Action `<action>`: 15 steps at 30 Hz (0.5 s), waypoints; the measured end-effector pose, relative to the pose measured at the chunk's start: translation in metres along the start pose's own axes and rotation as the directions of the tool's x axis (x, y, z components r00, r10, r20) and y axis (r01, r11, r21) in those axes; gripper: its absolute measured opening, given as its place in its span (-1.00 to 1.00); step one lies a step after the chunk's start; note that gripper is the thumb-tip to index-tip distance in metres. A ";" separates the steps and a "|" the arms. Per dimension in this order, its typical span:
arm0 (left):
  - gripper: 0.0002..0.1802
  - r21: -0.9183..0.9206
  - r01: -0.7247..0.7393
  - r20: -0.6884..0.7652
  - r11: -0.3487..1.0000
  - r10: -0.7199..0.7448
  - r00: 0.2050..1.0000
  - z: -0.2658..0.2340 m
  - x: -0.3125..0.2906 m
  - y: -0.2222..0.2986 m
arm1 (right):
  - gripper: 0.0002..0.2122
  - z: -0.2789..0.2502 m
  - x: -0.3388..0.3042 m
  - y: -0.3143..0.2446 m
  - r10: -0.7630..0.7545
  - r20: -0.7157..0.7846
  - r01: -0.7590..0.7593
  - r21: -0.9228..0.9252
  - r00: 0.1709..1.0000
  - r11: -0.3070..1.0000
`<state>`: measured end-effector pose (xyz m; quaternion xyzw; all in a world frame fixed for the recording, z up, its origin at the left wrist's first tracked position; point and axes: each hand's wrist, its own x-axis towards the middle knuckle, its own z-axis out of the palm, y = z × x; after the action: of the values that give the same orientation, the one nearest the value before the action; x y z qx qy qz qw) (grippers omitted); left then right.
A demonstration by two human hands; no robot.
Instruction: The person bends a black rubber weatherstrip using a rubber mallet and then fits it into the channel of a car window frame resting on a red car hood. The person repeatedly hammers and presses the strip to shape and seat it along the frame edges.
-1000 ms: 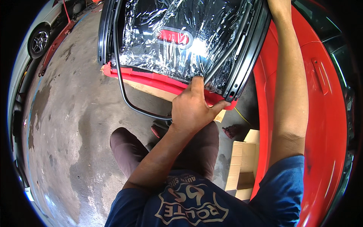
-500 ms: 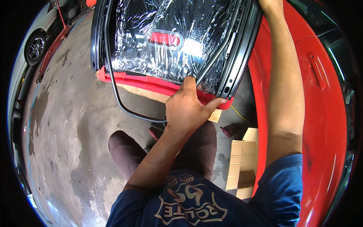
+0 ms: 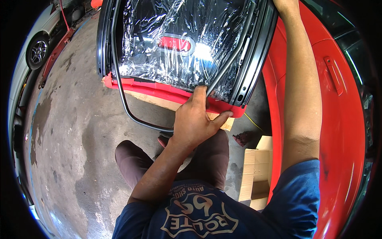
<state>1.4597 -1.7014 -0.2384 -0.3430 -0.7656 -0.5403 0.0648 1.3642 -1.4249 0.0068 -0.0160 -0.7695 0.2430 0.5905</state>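
A black-framed panel, which looks like a car sunroof unit, lies before me under crinkled clear plastic film. Red padding runs along its near edge. A black rubber tube loops off the panel's left side and passes under my left hand. From there it continues up along the panel's right side. That hand is closed around the tube at the near edge, index finger pointing up beside it and thumb out to the right. My right hand is at the panel's far right corner; its fingers are hidden or cut off.
A red car stands close on my right. An opened cardboard box sits on the floor beside it. Wood shows under the panel. Far left are a white car and a red floor jack.
My left hand has shifted slightly down, and its thumb has come away from the panel's near right corner. The panel has moved a little toward me and to the right.
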 end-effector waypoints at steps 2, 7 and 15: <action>-0.19 0.047 0.004 -0.021 0.999 -0.003 1.000 0.002 0.002 0.002 | -0.64 0.001 0.000 -0.001 -0.018 -0.014 0.018 0.019 1.000 1.000; -0.13 0.092 0.116 0.065 0.989 -0.123 0.990 0.001 0.005 0.007 | -0.66 -0.002 -0.008 -0.006 0.006 -0.022 -0.006 0.000 1.000 1.000; -0.25 0.086 0.005 -0.007 0.996 -0.004 1.000 0.004 0.003 0.004 | -0.59 -0.001 -0.004 0.017 -0.106 -0.077 0.096 -0.119 0.991 0.988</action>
<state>1.4610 -1.6955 -0.2350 -0.3364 -0.7888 -0.5081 0.0809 1.3621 -1.4112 -0.0031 -0.0212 -0.7567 0.1670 0.6318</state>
